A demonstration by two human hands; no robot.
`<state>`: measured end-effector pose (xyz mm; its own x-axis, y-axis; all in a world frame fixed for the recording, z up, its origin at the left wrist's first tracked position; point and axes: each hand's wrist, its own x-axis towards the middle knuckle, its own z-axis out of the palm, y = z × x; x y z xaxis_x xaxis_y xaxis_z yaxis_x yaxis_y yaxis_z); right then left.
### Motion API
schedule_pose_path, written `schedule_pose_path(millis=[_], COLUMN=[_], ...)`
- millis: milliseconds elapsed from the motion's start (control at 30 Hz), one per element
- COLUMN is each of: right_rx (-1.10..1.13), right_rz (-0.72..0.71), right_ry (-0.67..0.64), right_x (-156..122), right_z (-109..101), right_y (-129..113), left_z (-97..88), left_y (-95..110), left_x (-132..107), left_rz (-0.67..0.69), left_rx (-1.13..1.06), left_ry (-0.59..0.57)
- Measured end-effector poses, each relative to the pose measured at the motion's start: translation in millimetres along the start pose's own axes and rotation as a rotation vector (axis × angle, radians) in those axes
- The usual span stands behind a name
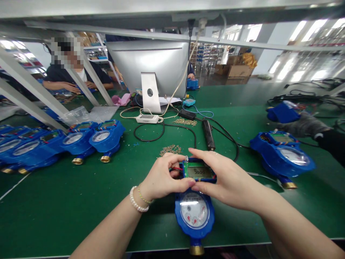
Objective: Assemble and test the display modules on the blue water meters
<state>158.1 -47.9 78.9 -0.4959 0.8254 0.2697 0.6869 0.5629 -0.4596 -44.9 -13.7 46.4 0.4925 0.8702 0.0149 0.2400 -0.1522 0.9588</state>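
Observation:
A blue water meter (194,212) lies on the green bench right in front of me, round dial toward me and a brass fitting at its near end. Its green circuit board with a small lit display (198,171) sits at the far end. My left hand (164,177), with a pearl bracelet on the wrist, pinches the board's left edge, where red wires show. My right hand (223,176) curls over the board's right and top edges, fingertips meeting the left thumb below the display.
A row of blue meters (81,140) lies at the left and another meter (283,154) at the right. Small heaps of brass screws (171,149), a black electric screwdriver (208,135), cables and a monitor's back (151,68) stand beyond. A co-worker sits at the far left.

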Motion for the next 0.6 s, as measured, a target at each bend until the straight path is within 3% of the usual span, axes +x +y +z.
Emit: schedule_pose_path(millis=[133, 300, 433, 600], right_rx=[-0.012, 0.021, 0.038, 0.023], right_rz=[-0.033, -0.023, -0.01, -0.004], right_ry=[-0.007, -0.036, -0.057, -0.086], right_x=[3, 4, 6, 6], right_z=[-3, -6, -7, -6], right_y=[3, 3, 1, 0], left_z=[-8.5, -12.9, -7.6, 0.3], left_y=[-4, -5, -5, -8], left_x=[1, 5, 7, 6], left_rz=[0.077, 0.206, 0.331, 0.373], left_rx=[0.097, 0.32, 0.461, 0.484], left_ry=[-0.076, -0.086, -0.012, 0.086])
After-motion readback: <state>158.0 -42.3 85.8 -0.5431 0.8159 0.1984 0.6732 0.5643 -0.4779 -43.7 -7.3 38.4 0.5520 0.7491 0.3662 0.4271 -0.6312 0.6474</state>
